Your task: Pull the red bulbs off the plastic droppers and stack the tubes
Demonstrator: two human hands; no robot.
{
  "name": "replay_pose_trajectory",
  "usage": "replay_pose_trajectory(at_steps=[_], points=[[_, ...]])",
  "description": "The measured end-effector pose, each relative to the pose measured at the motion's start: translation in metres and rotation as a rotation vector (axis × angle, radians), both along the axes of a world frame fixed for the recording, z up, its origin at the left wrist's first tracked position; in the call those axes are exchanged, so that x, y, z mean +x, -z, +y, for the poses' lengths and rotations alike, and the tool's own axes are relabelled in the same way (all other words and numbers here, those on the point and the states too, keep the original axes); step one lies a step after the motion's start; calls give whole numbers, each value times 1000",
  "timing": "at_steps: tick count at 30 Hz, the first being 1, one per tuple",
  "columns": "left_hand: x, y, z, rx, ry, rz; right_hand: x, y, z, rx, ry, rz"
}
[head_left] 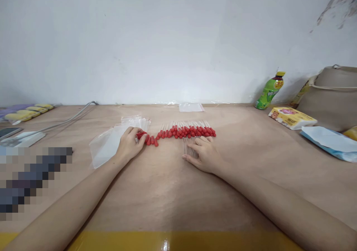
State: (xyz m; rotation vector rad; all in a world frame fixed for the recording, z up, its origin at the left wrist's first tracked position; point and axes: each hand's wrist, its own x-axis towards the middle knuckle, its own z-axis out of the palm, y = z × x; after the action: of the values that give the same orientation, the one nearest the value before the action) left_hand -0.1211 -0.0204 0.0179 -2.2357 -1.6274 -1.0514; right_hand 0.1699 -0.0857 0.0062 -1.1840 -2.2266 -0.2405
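A row of red-tipped clear sticks (192,131) lies across the middle of the table, red ends towards me. My left hand (130,144) is closed around several red-tipped pieces at the row's left end, with more red tips (152,141) just right of its fingers. Under and beside my left hand are clear zip bags (104,147). My right hand (205,152) rests just in front of the row with its fingers apart, over clear thin sticks (188,148) on the table; whether it grips any is hard to tell.
Against the wall lies a small clear bag (191,107). At the right are a green bottle (270,91), a yellow tissue pack (292,118), a blue-white packet (330,141) and a grey bag (329,98). Yellow packaged items (25,113), a cable (67,119) and a phone (9,132) are at left.
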Motion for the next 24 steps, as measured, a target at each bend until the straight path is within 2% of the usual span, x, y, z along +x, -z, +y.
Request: replay_pose_trajectory(at_steps=[7, 10, 15, 24], points=[[11, -10, -6, 187, -26, 156, -2, -4, -5, -38, -132, -21], [23, -15, -4, 104, 1, 206, -2, -5, -7, -57, -199, -50], [41, -17, 5, -38, 54, 200, 0, -5, -9, -72, -226, -32], [49, -14, 19, -161, 35, 95, 3, -6, -11, -32, -246, -6]])
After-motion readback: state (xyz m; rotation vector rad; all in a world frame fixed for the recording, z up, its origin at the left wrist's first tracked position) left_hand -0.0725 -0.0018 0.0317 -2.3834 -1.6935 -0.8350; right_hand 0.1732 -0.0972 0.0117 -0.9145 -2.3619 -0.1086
